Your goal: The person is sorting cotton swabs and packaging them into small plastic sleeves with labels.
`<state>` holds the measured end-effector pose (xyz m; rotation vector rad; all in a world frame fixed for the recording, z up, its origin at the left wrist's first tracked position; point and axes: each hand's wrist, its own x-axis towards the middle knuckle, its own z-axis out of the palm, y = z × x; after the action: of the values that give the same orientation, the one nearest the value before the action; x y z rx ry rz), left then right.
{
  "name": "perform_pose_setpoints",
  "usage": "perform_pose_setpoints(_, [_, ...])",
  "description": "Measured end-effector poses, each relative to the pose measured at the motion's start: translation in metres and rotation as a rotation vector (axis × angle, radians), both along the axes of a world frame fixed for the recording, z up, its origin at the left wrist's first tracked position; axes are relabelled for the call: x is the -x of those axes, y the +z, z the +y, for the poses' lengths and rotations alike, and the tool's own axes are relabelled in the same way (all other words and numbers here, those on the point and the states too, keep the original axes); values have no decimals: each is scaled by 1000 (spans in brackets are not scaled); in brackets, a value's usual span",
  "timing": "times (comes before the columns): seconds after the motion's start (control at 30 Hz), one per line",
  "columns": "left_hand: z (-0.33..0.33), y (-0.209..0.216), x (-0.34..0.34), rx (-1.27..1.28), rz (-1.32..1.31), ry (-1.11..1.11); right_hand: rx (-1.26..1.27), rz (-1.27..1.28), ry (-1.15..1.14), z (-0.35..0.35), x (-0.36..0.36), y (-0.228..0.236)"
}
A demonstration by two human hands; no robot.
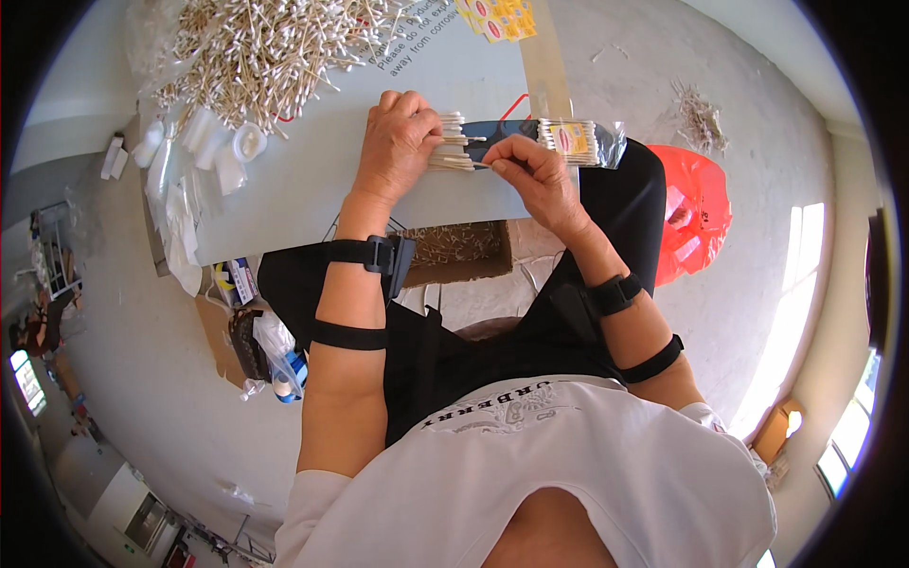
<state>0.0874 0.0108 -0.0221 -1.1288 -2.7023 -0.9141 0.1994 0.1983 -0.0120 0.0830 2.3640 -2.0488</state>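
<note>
My left hand (398,142) is curled over the left ends of a row of wooden cotton swabs (458,133), whose white tips stick out to the right. With thumb and forefinger together, my right hand (538,180) pinches the end of a swab at the near side of that row. Just beyond the right hand lies a clear pack of cotton swabs (585,142) with a yellow card inside, at the table's right edge. A dark strip (492,131) shows between the row and the pack. The left fingertips are partly hidden.
A large heap of loose cotton swabs (256,57) covers the far left of the grey table (312,189). Yellow cards (500,17) lie at the far edge. Clear plastic wrapping (222,151) sits left. Below are a cardboard box (464,273) and a red plastic bag (696,213).
</note>
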Motion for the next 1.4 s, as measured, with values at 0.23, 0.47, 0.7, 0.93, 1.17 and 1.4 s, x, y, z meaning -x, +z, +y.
perform_pose_setpoints(0.23, [-4,-1,13,-71,54,180,-417,91,534,-9,-35,0])
perform_pose_setpoints(0.47, [-13,-9,24,2,-34,100,-233,-56,106,-31,-13,-12])
perform_pose_setpoints(0.7, [-10,-6,-27,-68,65,184,-153,-186,-72,-27,-2,-14])
perform_pose_setpoints(0.93, [2,-5,-68,269,-41,134,-384,-9,-200,-24,-5,-22])
perform_pose_setpoints(1.17, [6,-19,-61,-286,-208,233,0,279,-380,-39,15,-25])
perform_pose_setpoints(1.4, [27,-20,-54,-945,-535,357,85,313,-425,-59,34,-40])
